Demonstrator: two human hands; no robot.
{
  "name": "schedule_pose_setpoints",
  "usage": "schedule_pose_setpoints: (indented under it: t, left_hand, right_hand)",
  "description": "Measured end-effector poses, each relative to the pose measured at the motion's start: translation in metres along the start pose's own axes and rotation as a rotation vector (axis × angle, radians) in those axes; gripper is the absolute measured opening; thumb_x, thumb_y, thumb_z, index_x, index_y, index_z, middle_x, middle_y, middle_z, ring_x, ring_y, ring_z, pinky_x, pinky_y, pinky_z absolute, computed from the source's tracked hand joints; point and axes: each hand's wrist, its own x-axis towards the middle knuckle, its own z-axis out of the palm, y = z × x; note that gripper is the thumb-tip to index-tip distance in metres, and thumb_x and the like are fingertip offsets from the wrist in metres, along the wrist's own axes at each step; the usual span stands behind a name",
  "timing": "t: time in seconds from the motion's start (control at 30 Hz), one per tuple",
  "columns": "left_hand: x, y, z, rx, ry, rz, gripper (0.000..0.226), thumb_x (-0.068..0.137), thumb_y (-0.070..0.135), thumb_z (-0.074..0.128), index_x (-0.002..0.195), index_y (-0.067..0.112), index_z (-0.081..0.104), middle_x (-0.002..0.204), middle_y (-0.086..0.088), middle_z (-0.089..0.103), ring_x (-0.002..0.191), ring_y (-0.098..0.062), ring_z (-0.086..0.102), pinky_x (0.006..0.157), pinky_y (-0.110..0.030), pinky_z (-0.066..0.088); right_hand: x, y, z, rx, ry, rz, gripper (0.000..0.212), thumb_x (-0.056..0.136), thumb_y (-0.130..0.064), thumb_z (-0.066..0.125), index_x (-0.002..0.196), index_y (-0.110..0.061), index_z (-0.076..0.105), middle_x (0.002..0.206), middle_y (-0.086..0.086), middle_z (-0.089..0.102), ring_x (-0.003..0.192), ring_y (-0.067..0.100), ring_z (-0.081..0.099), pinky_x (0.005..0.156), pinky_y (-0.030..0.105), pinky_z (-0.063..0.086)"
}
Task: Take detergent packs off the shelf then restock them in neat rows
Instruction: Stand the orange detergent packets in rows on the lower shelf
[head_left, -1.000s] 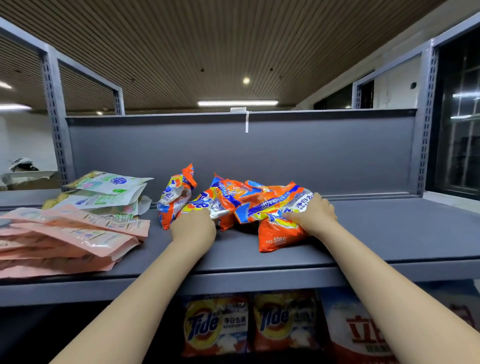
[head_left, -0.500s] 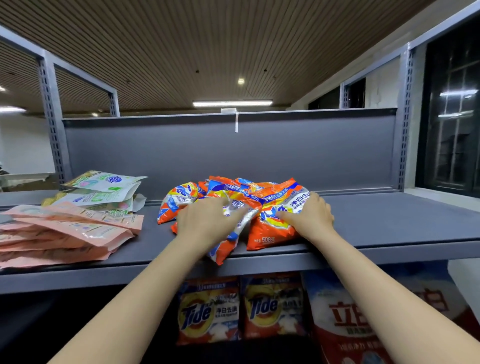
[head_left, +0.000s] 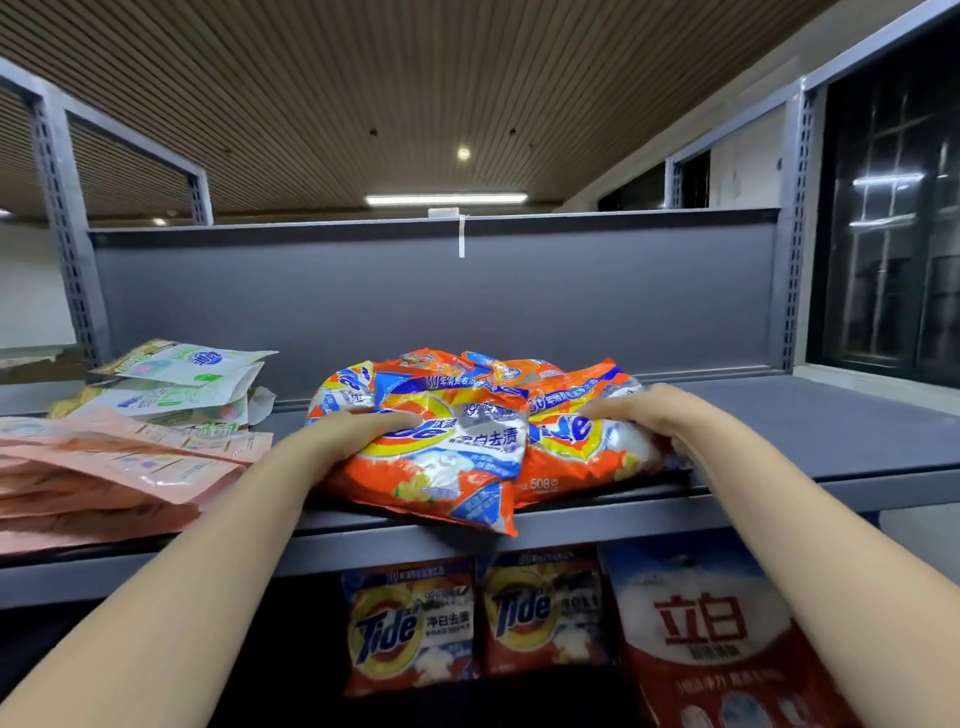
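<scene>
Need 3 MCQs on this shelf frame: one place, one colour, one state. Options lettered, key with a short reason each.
1. Where does the stack of pink pouches lie?
A. On the shelf, left of the orange Tide packs
B. On the lower shelf
C. Right of the Tide packs

2. What is the main colour of the big bag at lower right?
A. Green
B. Red and white
C. Black

3. How does the front Tide pack lie?
A. Upright against the back panel
B. Lifted clear of the shelf
C. Flat, its lower corner past the shelf's front edge

Key: 1 A, the pouches sit at the left end. 2 B, red with a white top. 3 C, left hand and right hand rest on the packs, and the corner overhangs.
</scene>
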Motion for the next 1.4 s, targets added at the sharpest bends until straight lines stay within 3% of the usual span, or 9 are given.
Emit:
schedule_pose_setpoints:
  t: [0.13,0.27,0.43,0.5,0.73,0.9,1.17,1.3,1.4]
  left_hand:
    - [-0.005,0.0,0.002,-0.157,-0.06,0.02,0.042,0.077,0.037,0.074,0.11,0.013,0.063,0.085,-0.012,0.072,0.076,-0.025,0.068,0.077,-0.032,0.054]
    - [-0.005,-0.003,0.009,-0.261,0.131,0.12,0.049,0.083,0.033,0.069,0.124,0.009,0.057,0.111,-0.012,0.067,0.096,-0.029,0.065,0.091,-0.039,0.051]
    - [-0.016,-0.014,0.015,-0.141,0.44,0.199,0.053,0.082,0.051,0.059,0.119,0.014,0.061,0.121,-0.012,0.063,0.111,-0.033,0.057,0.098,-0.041,0.044]
    - [-0.026,-0.02,0.018,-0.127,0.554,0.263,0.044,0.089,0.048,0.052,0.113,0.012,0.063,0.116,-0.014,0.064,0.108,-0.035,0.056,0.093,-0.041,0.044]
    - [-0.084,-0.033,0.04,-0.312,0.81,0.443,0.038,0.092,0.05,0.048,0.077,0.016,0.057,0.081,-0.008,0.063,0.085,-0.034,0.056,0.072,-0.036,0.04]
    - [-0.121,-0.051,0.065,-0.371,0.823,0.511,0.043,0.09,0.054,0.047,0.101,0.017,0.064,0.101,-0.004,0.068,0.1,-0.025,0.059,0.087,-0.029,0.043]
    - [-0.162,-0.109,0.104,-0.344,0.898,0.34,0.027,0.093,0.045,0.05,0.084,0.023,0.063,0.072,0.007,0.061,0.077,-0.019,0.06,0.07,-0.029,0.042]
    - [-0.159,-0.144,0.115,-0.393,0.849,0.265,0.039,0.082,0.055,0.048,0.079,0.021,0.066,0.07,0.0,0.068,0.072,-0.024,0.065,0.072,-0.038,0.053]
    - [-0.151,-0.171,0.12,-0.446,0.751,0.168,0.038,0.074,0.058,0.056,0.07,0.021,0.065,0.065,0.0,0.069,0.068,-0.026,0.067,0.071,-0.049,0.056]
  right_hand:
    - [-0.003,0.003,0.002,0.133,-0.032,0.034,0.041,0.072,-0.024,0.082,0.105,-0.007,0.064,0.077,0.011,0.074,0.055,0.02,0.07,0.047,0.026,0.053]
    - [-0.012,0.009,0.005,0.248,0.062,-0.107,0.02,0.081,-0.011,0.073,0.1,-0.008,0.066,0.094,0.014,0.072,0.07,0.022,0.071,0.067,0.035,0.058]
    - [-0.02,0.027,0.006,0.291,0.249,-0.248,0.031,0.059,-0.042,0.074,0.082,-0.021,0.069,0.087,0.0,0.074,0.083,0.025,0.07,0.085,0.047,0.055]
    - [-0.023,0.035,0.005,0.304,0.283,-0.281,0.039,0.055,-0.053,0.069,0.083,-0.026,0.069,0.084,-0.004,0.074,0.083,0.025,0.07,0.084,0.047,0.055]
    - [-0.063,0.041,-0.002,0.437,0.299,-0.302,0.008,0.084,-0.019,0.063,0.076,-0.016,0.064,0.085,0.004,0.071,0.081,0.025,0.069,0.08,0.042,0.056]
    - [-0.088,0.058,-0.005,0.623,0.269,-0.298,0.013,0.087,-0.007,0.057,0.079,-0.017,0.058,0.086,0.01,0.068,0.078,0.028,0.068,0.073,0.042,0.056]
    - [-0.119,0.126,0.002,0.544,0.196,-0.354,0.016,0.09,-0.016,0.063,0.074,-0.019,0.061,0.064,-0.005,0.066,0.06,0.012,0.064,0.063,0.032,0.053]
    - [-0.121,0.162,0.017,0.558,0.152,-0.229,0.018,0.088,-0.016,0.065,0.071,-0.017,0.061,0.07,0.004,0.067,0.067,0.024,0.066,0.067,0.041,0.055]
    - [-0.118,0.182,0.026,0.602,0.129,-0.133,0.017,0.089,-0.011,0.064,0.072,-0.014,0.06,0.069,0.004,0.066,0.058,0.016,0.066,0.054,0.027,0.054]
